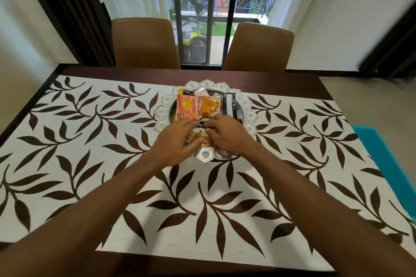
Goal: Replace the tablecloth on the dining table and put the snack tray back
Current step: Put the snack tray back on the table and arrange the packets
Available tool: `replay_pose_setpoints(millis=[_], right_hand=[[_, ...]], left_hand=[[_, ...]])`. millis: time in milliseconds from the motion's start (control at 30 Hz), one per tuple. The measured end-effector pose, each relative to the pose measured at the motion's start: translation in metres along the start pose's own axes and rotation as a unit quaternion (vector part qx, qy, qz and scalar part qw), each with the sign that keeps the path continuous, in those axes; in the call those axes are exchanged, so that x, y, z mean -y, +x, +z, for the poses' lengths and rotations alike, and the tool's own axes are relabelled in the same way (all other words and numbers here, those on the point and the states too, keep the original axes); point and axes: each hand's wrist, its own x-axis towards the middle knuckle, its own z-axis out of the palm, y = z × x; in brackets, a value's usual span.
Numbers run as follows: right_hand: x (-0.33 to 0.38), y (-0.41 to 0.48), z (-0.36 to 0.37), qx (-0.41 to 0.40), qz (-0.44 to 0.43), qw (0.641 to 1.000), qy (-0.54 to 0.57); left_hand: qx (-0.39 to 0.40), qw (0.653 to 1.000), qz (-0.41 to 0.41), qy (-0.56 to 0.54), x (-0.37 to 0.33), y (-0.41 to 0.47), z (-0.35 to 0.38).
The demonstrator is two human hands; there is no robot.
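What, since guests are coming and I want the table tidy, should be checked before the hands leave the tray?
1. Tablecloth lies flat, no folds: ok.
2. Tray sits fully on the tablecloth: ok.
3. Orange packet lies inside the tray: ok.
4. Left hand and right hand clear of the snack bag: not ok, both are on it.
5. Whether either hand grips it: cannot tell.
6. Table fully covered: not ok, a dark strip shows at the far edge.

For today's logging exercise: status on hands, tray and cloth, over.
Left hand, right hand on packets in snack tray, grip unclear. Tray sits on leaf tablecloth, laid flat. Orange packet beyond hands.
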Motion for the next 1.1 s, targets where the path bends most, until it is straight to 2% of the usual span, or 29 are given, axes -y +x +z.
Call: replay_pose_setpoints(millis=[67, 133, 333, 467, 567, 733, 1100], right_hand=[[0.0, -0.005, 0.006, 0.05, -0.036, 0.998, -0.001], [-0.001, -0.011, 0.01, 0.062, -0.057, 0.996, -0.004], [-0.008, -0.02, 0.002, 0.018, -0.051, 0.998, 0.017], [-0.013, -0.02, 0.005, -0.037, -0.013, 0.999, -0.026], [-0.011, -0.018, 0.01, 0.001, -0.023, 0.996, -0.087], [-0.012, -0.018, 0.011, 0.005, -0.038, 0.999, -0.039], [-0.012, -0.011, 0.015, 0.046, -0.035, 0.997, -0.054]], left_hand=[[0.038, 0.997, 0.027, 0.058, 0.001, 0.003, 0.005], [0.052, 0.994, 0.041, 0.082, 0.003, 0.005, 0.006], [0.076, 0.993, 0.067, 0.065, -0.002, 0.002, 0.002], [0.065, 0.993, 0.077, 0.068, -0.007, 0.001, 0.002], [0.045, 0.995, 0.065, 0.056, -0.007, 0.001, 0.006], [0.034, 0.997, 0.047, 0.044, -0.007, 0.003, 0.009], [0.129, 0.99, 0.008, 0.053, -0.008, 0.025, 0.008]])
